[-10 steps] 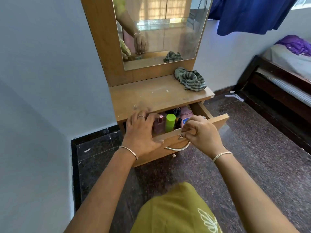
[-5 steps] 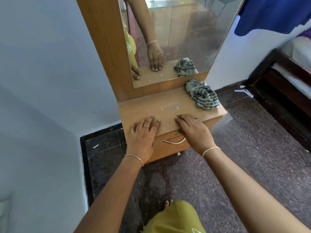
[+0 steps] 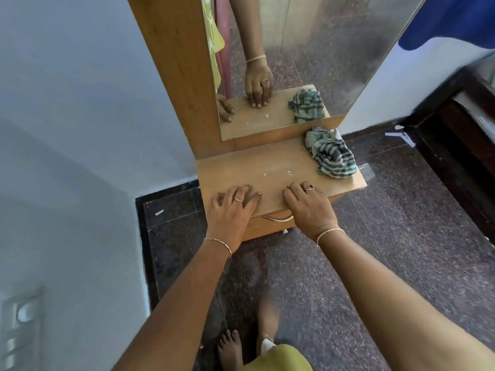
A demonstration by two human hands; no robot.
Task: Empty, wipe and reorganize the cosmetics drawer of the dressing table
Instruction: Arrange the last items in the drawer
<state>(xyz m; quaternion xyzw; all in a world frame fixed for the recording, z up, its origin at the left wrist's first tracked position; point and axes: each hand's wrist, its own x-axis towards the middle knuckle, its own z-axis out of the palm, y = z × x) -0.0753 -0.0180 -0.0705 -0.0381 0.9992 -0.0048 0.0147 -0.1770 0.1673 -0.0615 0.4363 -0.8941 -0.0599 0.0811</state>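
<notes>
Two hands flat on the dressing table top (image 3: 267, 162), at its front edge
- left hand (image 3: 233, 207): fingers straight and slightly spread, pressed on the wood, holding nothing; palm overhangs the edge
- right hand (image 3: 308, 207): same, fingers straight and close together, flat on the top, holding nothing
- drawer (image 3: 265, 228): closed, front flush under the top, just below both palms; contents hidden
- curved metal handle (image 3: 277, 218): shows between the two wrists, neither hand touching it
- striped green cloth (image 3: 332, 156): crumpled on the top's right rear corner, against the mirror (image 3: 321, 49) base, well apart from the hands
- a few white specks (image 3: 289, 172) on the top between cloth and hands
- mirror reflects both hands and the cloth
- bare foot (image 3: 230, 349) on the dark speckled floor (image 3: 401, 236) below
- paper scraps (image 3: 401, 136) on the floor to the right, near the wall
</notes>
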